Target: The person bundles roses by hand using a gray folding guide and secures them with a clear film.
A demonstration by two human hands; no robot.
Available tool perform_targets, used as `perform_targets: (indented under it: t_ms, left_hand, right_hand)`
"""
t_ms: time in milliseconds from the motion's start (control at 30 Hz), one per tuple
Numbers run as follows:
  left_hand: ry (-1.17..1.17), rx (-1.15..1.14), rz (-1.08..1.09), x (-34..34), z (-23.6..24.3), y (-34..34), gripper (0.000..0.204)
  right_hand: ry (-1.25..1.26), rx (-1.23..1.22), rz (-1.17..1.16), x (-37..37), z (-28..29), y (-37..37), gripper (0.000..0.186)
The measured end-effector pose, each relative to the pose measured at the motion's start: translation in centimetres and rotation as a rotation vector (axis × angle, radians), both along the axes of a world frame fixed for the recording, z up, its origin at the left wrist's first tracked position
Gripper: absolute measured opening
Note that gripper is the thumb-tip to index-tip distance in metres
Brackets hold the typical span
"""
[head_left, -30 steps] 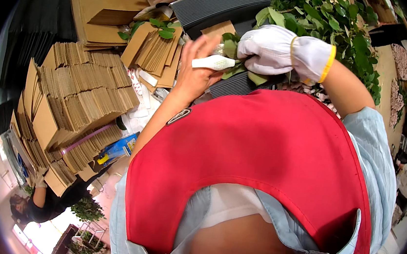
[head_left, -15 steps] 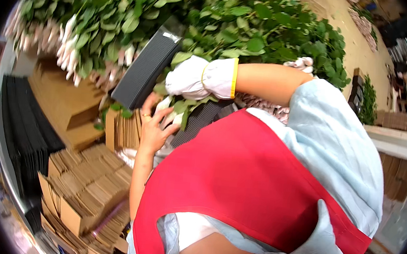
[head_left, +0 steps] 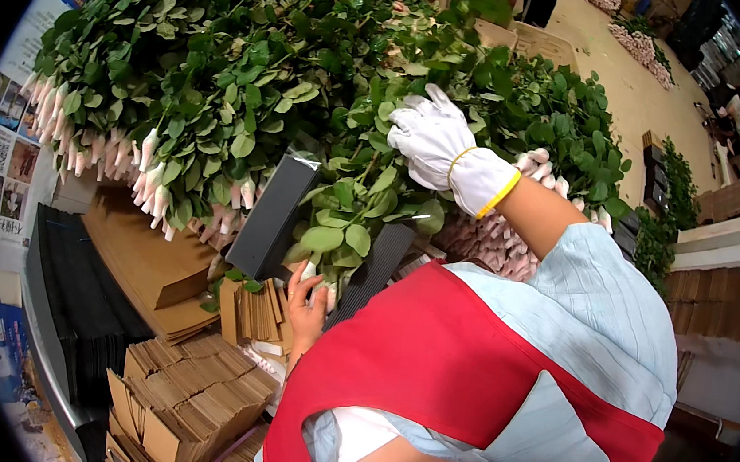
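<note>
Item one: a leafy bundle (head_left: 343,228), lying between the ridged grey walls (head_left: 269,217) of a dark holder, its white-sleeved ends (head_left: 310,272) toward us. We judge it light, with springy stems and soft leaves that crease or tear easily. The sleeves look smooth and may slide a little under bare skin; we rate them the soundest place to take hold, several gathered together, with the foliage only guided.

Item two: the left hand (head_left: 304,312), bare, fingers bent about those sleeved ends. Whether it clasps them firmly or merely steadies them, we cannot tell.

Item three: the right hand (head_left: 439,144), in a white glove with yellow trim, back toward us, over the leaves of the large green heap (head_left: 261,69). At least one finger is extended; the palm is hidden, so we cannot tell whether it grips anything.

Item four: folded brown cardboard (head_left: 194,392), stacked near the left forearm.

Differences from half a second ago: our view swings to take in more of the heap; the glove, then close beside the left hand, now lies well apart from it, farther up; more leaves show between the grey walls; the left hand remains at the sleeves.
</note>
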State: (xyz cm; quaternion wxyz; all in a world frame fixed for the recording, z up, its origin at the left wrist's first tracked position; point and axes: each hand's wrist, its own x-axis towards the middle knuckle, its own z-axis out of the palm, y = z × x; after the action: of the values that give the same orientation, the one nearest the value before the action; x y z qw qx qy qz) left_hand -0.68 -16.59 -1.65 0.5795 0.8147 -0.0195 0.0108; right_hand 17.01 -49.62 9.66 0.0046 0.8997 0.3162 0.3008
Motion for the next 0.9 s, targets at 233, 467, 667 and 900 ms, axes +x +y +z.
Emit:
perform_targets:
  t_ms: [233, 467, 667, 900]
  left_hand:
    - [0.013, 0.395, -0.053, 1.0, 4.6, -1.5, 0.038]
    - [-0.115, 0.058, -0.021, -0.1, -1.1, 0.1, 0.032]
    - [-0.036, 0.164, -0.039, 0.0, 1.4, 0.3, 0.028]
    - [0.007, 0.160, -0.050, 1.9, 2.2, 0.4, 0.063]
  right_hand:
    - [0.776, -0.164, -0.064, 2.6, -3.5, -2.2, 0.028]
    - [0.426, 0.008, -0.148, 0.3, 1.5, 0.8, 0.027]
    - [0.342, -0.016, -0.196, 1.2, 2.6, 0.7, 0.041]
    - [0.215, -0.061, 0.055, 5.3, -0.4, 1.5, 0.017]
